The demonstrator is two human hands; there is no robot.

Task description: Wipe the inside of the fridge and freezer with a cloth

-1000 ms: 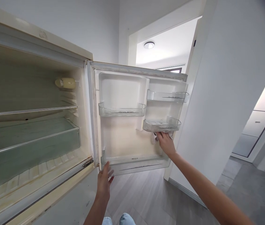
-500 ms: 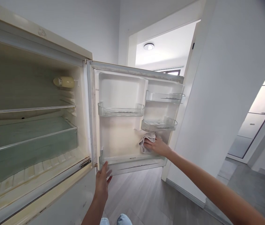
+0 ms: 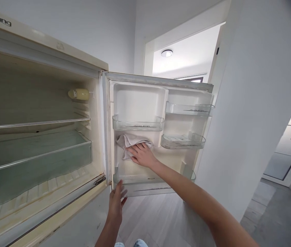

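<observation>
A cream fridge stands open with its door (image 3: 135, 103) swung to the right. My right hand (image 3: 142, 155) presses a pale grey cloth (image 3: 128, 142) flat against the door's inner panel, just under the upper left door bin (image 3: 137, 123). The fingers lie spread on the cloth. My left hand (image 3: 116, 202) grips the bottom left corner of the door, at the lowest door bin (image 3: 148, 185), fingers curled over its edge.
The fridge interior (image 3: 32, 137) holds glass shelves and a lower drawer, with nothing on them. Two more clear bins (image 3: 186, 109) hang on the door's right side. A white wall (image 3: 251, 103) stands close behind the door. Grey wood floor (image 3: 161, 219) lies below.
My right hand has swept the cloth leftward and up across the door panel, from below the right middle bin to below the upper left bin. The left hand has stayed on the door's bottom corner.
</observation>
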